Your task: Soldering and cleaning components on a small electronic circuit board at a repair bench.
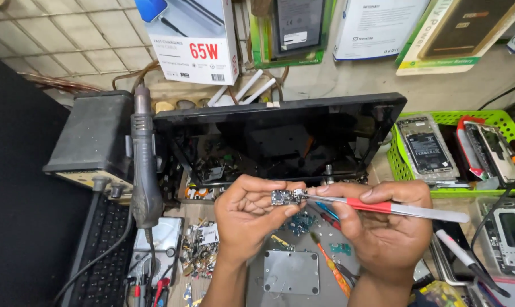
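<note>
Steel tweezers (382, 207) pinched in right hand (385, 227) meet circuit board (286, 197) gripped by left hand (249, 219) fingers.

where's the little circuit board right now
In the head view, the small circuit board sits centre frame, pinched in the left hand, with the tweezers in the right hand touching its right edge, before the dark screen.

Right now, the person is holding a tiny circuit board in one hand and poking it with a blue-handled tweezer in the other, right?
Almost. The head view shows the left hand pinching the tiny circuit board, and the right hand touching it with tweezers, but their grip is red and silver, not blue.
</note>
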